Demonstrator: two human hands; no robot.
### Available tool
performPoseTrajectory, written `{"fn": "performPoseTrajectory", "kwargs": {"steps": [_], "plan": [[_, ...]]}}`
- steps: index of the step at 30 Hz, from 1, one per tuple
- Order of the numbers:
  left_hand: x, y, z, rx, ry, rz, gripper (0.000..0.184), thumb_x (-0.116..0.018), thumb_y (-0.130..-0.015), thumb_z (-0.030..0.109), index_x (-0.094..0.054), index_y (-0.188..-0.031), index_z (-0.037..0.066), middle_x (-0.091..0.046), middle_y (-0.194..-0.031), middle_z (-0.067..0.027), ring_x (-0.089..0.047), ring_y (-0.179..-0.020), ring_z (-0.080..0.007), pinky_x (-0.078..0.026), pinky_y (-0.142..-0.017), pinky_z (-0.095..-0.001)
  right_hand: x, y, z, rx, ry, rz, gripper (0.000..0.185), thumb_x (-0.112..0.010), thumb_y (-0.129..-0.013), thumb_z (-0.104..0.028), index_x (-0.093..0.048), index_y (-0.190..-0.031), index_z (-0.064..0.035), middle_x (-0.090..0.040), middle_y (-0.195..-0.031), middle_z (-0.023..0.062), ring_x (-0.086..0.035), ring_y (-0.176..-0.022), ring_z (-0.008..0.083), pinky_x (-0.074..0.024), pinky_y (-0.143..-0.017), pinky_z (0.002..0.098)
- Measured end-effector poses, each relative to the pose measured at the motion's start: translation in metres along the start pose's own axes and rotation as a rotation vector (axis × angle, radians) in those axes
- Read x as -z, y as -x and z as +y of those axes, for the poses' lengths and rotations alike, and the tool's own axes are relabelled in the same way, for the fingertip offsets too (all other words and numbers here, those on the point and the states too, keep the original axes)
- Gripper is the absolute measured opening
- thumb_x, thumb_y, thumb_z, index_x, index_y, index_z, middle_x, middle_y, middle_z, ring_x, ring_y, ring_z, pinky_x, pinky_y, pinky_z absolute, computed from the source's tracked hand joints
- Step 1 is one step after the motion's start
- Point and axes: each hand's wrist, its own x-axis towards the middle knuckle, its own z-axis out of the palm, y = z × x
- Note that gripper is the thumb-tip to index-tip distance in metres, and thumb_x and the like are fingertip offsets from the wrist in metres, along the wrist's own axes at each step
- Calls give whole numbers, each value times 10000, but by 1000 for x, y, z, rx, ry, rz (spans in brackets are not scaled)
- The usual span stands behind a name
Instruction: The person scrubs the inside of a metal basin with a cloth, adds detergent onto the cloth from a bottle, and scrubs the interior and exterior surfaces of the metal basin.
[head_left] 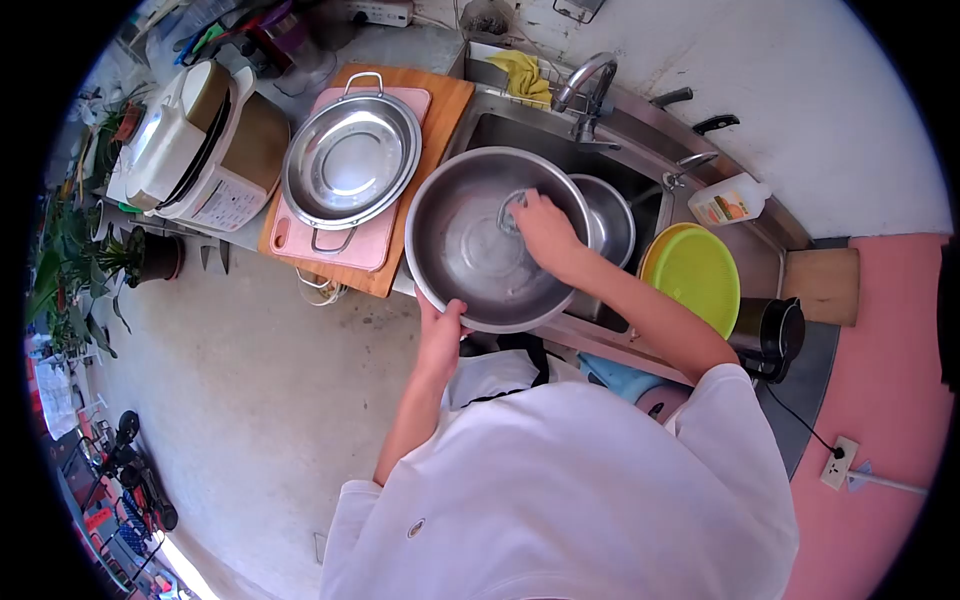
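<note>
A large steel bowl (470,280) is tilted over the left edge of the sink (490,130). My left hand (440,328) grips its near rim at the lower left, with the thumb over the edge. Inside the bowl, my right hand (545,230) is closed on a grey scouring pad (511,212), which touches the inner wall. A smaller steel bowl (612,225) sits in the sink, partly hidden behind the large bowl and my right arm.
Left of the sink, steel pans (350,165) rest on a pink cutting board (368,252) and a wooden board (445,120). A faucet (590,95) rises behind the basin. Right are a yellow-green basket (697,278), a bottle (730,200) and a dark kettle (775,335).
</note>
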Motion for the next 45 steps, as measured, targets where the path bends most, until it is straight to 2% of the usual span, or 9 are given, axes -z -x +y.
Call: {"fn": "performPoseTrajectory", "kwargs": {"steps": [13,19,21,24,28,33,35,39,45], "plan": [[25,5,-5,-38,111,-197,531,-425,-809,-12,-292,-1307,118,-491,-1129,-90,-555,-935,-172,-529,-676,-323,3,33,-69,403,-55,-403,417,-453,-786,-23,-497,-1200,8,-362,-1352,202,-354,-1252,373,-369,-1000,368],[42,27,25,-79,72,-153,567,-431,-789,1,-253,-1321,84,-477,-1148,-111,-543,-998,-207,-510,-730,-336,29,7,-61,248,664,5,397,-482,-781,-82,-507,-1157,43,-402,-1339,172,-380,-1244,347,-406,-965,413],[49,11,17,-130,8,-130,657,-399,-792,-43,-164,-1382,126,-460,-1202,-117,-551,-1013,-198,-497,-775,-330,25,31,-78,56,439,-408,478,-530,-760,-87,-452,-1215,38,-368,-1345,214,-376,-1240,354,-471,-888,387],[35,13,19,-693,-153,23,577,-418,-778,-60,-257,-1313,82,-451,-1193,-91,-517,-1013,-156,-475,-778,-297,33,16,-103,370,266,-573,552,-555,-750,-68,-390,-1265,38,-301,-1356,281,-368,-1239,370,-502,-836,366],[46,25,48,-106,173,-159,866,-436,-731,-137,2,-1431,124,-215,-1414,-143,-276,-1285,-228,-295,-1002,-281,32,-23,-65,178,242,-10,579,-563,-763,-82,-353,-1287,48,-249,-1347,339,-362,-1228,408,-448,-920,365],[17,39,29,-571,-89,-12,789,-418,-753,-121,-43,-1421,70,-198,-1417,-134,-300,-1271,-204,-276,-1013,-282,50,17,-97,534,49,-228,535,-529,-831,-150,-342,-1276,80,-231,-1335,370,-304,-1253,449,-309,-1043,395],[9,32,13,-606,-17,68,666,-425,-766,-63,-204,-1367,121,-414,-1225,-73,-479,-1024,-136,-450,-755,-247,52,-5,-99,835,79,-11,516,-513,-844,-151,-345,-1269,89,-227,-1334,377,-337,-1234,449,-327,-1027,411],[-1,77,38,-413,197,161,713,-395,-747,-100,-159,-1386,110,-373,-1282,-107,-461,-1106,-197,-444,-857,-326,83,-15,-86,644,438,49,505,-495,-856,-153,-342,-1276,82,-234,-1336,372,-361,-1219,448,-346,-1009,413],[4,98,15,-522,255,343,653,-408,-764,-61,-205,-1357,124,-416,-1229,-87,-498,-1046,-188,-480,-752,-323,84,6,-131,804,-152,-771,414,-452,-840,-74,-455,-1246,9,-245,-1390,277,-334,-1255,382,-317,-1029,379]]}}
